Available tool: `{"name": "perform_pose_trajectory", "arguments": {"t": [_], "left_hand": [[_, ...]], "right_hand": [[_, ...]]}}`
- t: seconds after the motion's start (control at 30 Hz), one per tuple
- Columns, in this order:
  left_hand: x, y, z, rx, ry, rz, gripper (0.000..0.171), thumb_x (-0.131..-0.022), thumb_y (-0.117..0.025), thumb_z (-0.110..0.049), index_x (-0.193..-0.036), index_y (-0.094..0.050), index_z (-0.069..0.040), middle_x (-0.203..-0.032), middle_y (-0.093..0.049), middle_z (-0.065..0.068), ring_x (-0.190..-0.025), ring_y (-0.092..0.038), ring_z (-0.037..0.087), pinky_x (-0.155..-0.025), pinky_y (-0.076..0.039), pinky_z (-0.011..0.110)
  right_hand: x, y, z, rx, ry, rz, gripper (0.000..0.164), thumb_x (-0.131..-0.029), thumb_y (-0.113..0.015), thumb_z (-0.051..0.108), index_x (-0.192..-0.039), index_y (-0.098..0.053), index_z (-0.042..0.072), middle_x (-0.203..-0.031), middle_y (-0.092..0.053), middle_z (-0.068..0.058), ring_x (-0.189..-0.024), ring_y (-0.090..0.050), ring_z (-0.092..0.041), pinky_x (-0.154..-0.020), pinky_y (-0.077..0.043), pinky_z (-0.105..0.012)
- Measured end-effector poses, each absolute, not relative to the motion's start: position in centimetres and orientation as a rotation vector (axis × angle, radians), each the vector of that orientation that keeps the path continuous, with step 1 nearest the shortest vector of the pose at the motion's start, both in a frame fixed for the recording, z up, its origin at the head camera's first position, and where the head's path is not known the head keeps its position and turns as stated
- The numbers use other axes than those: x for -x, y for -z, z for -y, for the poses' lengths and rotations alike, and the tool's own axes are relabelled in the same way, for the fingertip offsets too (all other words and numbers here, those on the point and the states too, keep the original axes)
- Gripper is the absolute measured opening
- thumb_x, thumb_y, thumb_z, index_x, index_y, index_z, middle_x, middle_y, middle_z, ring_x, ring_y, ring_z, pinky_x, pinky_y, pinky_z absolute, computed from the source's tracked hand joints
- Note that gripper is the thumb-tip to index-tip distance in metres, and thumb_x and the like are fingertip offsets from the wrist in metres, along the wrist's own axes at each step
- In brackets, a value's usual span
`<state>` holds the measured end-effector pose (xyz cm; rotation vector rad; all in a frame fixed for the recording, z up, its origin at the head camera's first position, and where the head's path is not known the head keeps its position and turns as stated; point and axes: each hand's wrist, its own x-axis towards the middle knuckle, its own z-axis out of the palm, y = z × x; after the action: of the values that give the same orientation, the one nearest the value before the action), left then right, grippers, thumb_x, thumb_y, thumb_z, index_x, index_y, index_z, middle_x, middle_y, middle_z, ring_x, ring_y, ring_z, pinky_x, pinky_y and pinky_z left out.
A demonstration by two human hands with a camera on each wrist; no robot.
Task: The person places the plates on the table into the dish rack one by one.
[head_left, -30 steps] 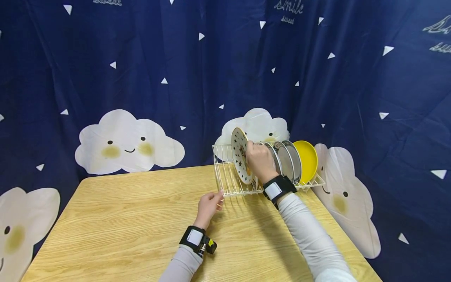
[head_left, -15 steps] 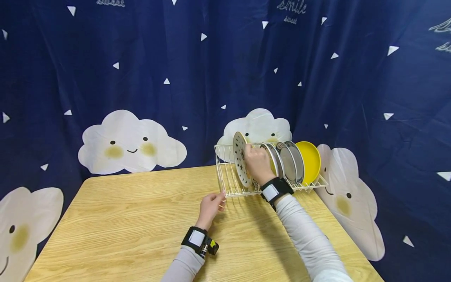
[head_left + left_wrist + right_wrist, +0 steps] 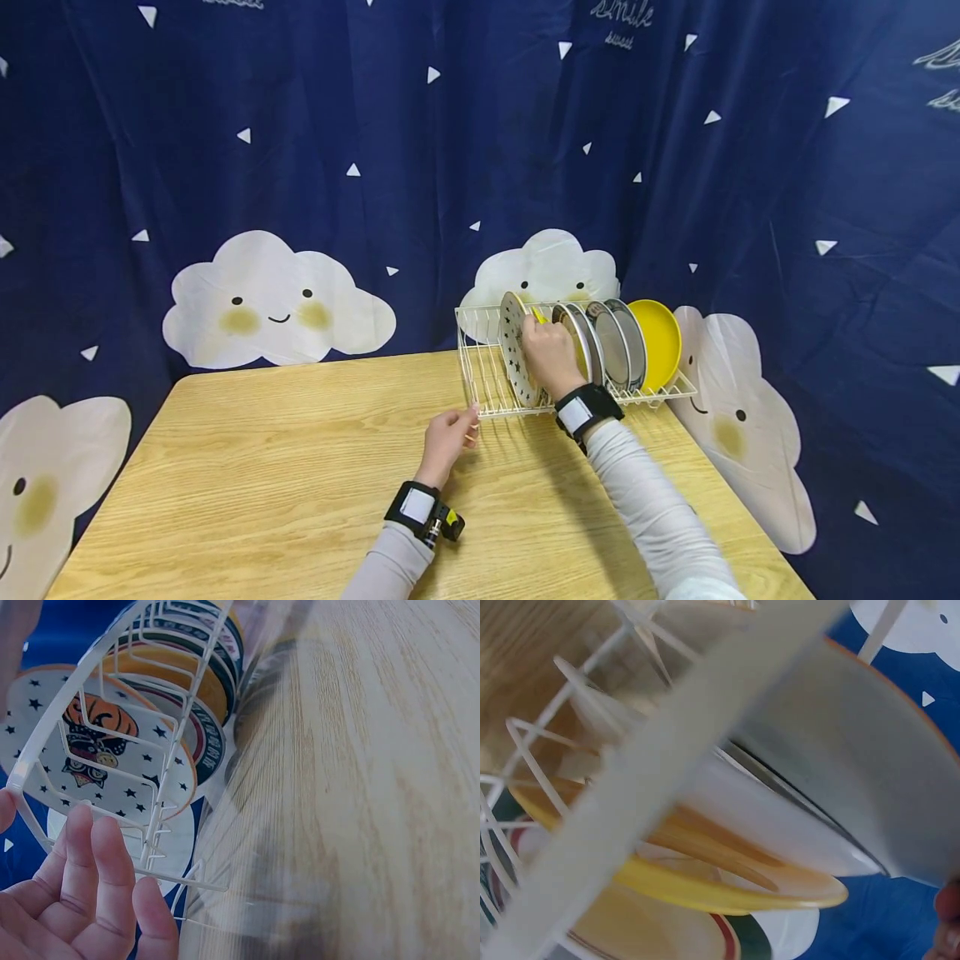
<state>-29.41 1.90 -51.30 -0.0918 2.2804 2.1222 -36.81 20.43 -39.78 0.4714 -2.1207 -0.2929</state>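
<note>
A white wire dish rack (image 3: 487, 408) stands at the back right of the table. My left hand (image 3: 447, 437) grips its front left corner, and the left wrist view shows the fingers (image 3: 112, 862) curled at the wire rim. With my right hand (image 3: 551, 354) I hold a white plate (image 3: 514, 354) by its upper edge; it has black stars, an orange rim and a pumpkin-and-owl picture. This plate stands almost upright between the rack's wires. The right wrist view shows its plain back (image 3: 840, 750), with only some fingertips (image 3: 949, 904) at the right edge.
Right of the star plate, several plates stand in the rack, among them grey ones (image 3: 611, 342) and a yellow one (image 3: 657, 346) at the far right end. A wooden table (image 3: 262, 467) lies in front. A dark blue curtain (image 3: 300, 167) hangs behind.
My right hand has moved the star plate downward, so it sits lower between the rack's wires. The left hand has stayed at the rack's corner.
</note>
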Motion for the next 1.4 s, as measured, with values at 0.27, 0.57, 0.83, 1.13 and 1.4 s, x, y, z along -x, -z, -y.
{"name": "perform_pose_trajectory", "arguments": {"t": [0.27, 0.57, 0.83, 1.13, 1.4], "left_hand": [[29.5, 51.4, -1.9, 0.084, -2.117, -2.277, 0.049, -0.094, -0.06, -0.044, -0.099, -0.07, 0.004, -0.089, -0.07, 0.024, -0.075, -0.07, 0.036, -0.064, -0.056, 0.041], [29.4, 51.4, -1.7, 0.09, -2.107, -2.3, 0.053, -0.093, -0.06, -0.049, -0.098, -0.071, 0.003, -0.085, -0.071, 0.021, -0.071, -0.07, 0.031, -0.063, -0.056, 0.041], [29.5, 51.4, -1.7, 0.085, -2.11, -2.287, 0.055, -0.093, -0.06, -0.048, -0.1, -0.07, 0.006, -0.087, -0.071, 0.023, -0.071, -0.07, 0.032, -0.063, -0.056, 0.04], [29.3, 51.4, -2.1, 0.091, -2.118, -2.289, 0.049, -0.095, -0.06, -0.041, -0.1, -0.07, 0.007, -0.089, -0.071, 0.027, -0.073, -0.07, 0.037, -0.061, -0.056, 0.04], [29.7, 51.7, -1.9, 0.095, -2.131, -2.275, 0.05, -0.094, -0.061, -0.044, -0.097, -0.07, 0.006, -0.086, -0.071, 0.023, -0.065, -0.068, 0.026, -0.06, -0.055, 0.038]], "right_hand": [[37.2, 41.1, -20.4, -0.447, 0.24, 2.148, 0.011, -0.079, -0.064, 0.0, -0.085, -0.055, 0.0, -0.054, -0.057, -0.008, -0.044, -0.053, -0.022, -0.042, -0.042, -0.035], [37.0, 41.9, -20.4, -0.358, 0.102, 2.222, 0.012, -0.084, -0.065, 0.007, -0.089, -0.056, 0.0, -0.057, -0.059, -0.009, -0.046, -0.055, -0.024, -0.04, -0.043, -0.037], [36.1, 43.2, -19.1, -0.397, 0.042, 2.228, 0.023, -0.085, -0.069, 0.018, -0.079, -0.051, 0.004, -0.055, -0.055, -0.008, -0.046, -0.055, -0.026, -0.039, -0.041, -0.038], [35.7, 44.4, -17.7, -0.39, 0.004, 2.274, 0.023, -0.088, -0.066, 0.021, -0.093, -0.056, 0.001, -0.059, -0.059, -0.009, -0.047, -0.054, -0.027, -0.043, -0.043, -0.038], [35.0, 44.8, -17.3, -0.41, -0.02, 2.326, 0.025, -0.085, -0.069, 0.018, -0.093, -0.053, 0.001, -0.062, -0.058, -0.009, -0.049, -0.054, -0.026, -0.043, -0.043, -0.037]]}}
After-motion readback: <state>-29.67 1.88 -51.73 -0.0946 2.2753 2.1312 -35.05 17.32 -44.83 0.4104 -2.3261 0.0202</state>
